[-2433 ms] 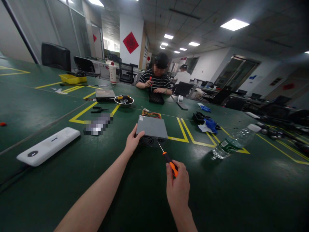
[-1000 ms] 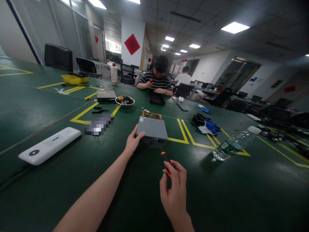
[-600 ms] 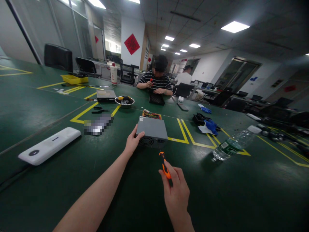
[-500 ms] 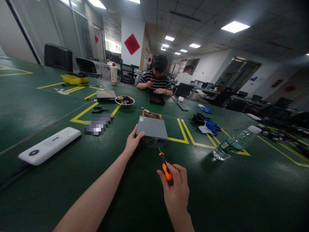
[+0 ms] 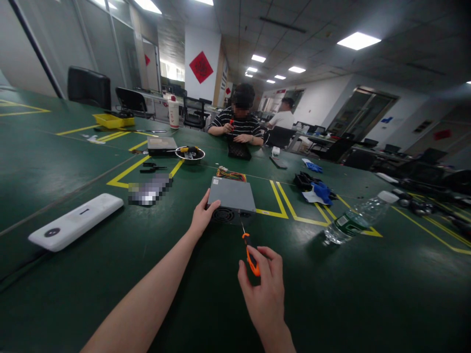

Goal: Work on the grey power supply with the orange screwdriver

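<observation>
Above the green surface (image 5: 206, 304), the right hand (image 5: 267, 282) holds an orange-and-black screwdriver (image 5: 253, 260) lengthwise toward the far edge, tip at the grey box (image 5: 232, 193) whose near-left corner the left hand (image 5: 201, 213) grips, with a white device (image 5: 75, 223) and bottle (image 5: 353, 223) well aside, cables (image 5: 233, 175) just behind, a striped-sleeved co-worker (image 5: 243, 128) at that edge.

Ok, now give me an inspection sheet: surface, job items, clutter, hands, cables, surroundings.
Surface: green table with yellow tape.
Job items: grey metal box; screwdriver with orange and black handle.
Clutter: bottle, metal bowl, yellow tray, white device.
Hands: left hand grips the box's left side; right hand holds the screwdriver, its shaft reaching the box's front, contact unclear.
Cables: coloured wires behind the box; black cable at the white device.
Surroundings: co-worker opposite, chairs.
</observation>
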`<state>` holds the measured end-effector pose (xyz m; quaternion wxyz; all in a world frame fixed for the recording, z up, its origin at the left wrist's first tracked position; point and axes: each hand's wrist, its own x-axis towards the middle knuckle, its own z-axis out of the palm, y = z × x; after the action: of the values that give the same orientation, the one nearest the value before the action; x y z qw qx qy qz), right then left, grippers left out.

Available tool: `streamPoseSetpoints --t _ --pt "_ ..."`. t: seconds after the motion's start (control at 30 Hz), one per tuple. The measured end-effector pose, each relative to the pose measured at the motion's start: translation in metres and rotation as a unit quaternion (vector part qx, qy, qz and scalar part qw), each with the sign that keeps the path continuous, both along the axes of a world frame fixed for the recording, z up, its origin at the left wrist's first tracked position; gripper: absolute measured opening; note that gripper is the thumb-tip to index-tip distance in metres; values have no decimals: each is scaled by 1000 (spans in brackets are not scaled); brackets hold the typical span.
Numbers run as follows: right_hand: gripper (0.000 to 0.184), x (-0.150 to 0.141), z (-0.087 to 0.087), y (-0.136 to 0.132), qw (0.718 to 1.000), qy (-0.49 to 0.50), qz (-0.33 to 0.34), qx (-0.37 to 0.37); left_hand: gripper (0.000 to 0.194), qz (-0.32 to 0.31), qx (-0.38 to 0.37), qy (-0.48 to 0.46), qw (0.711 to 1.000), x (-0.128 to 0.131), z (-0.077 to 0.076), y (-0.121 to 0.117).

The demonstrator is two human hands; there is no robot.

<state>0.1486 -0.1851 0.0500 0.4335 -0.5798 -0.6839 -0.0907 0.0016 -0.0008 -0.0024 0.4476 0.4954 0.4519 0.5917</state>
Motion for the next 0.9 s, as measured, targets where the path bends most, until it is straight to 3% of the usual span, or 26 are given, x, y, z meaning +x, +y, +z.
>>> streamPoseSetpoints --t 0.17,0.37,0.9 --pt "31 -1 -2 -1 1000 -8 -10 11 68 0 -8 -2 1000 0 2 0" --pt "28 7 -11 -3 998 -39 -14 -38 69 -3 -8 -16 1000 2 3 0" --pt "33 2 -8 -2 994 25 -20 -106 70 -3 -16 -13 1000 0 6 -2"
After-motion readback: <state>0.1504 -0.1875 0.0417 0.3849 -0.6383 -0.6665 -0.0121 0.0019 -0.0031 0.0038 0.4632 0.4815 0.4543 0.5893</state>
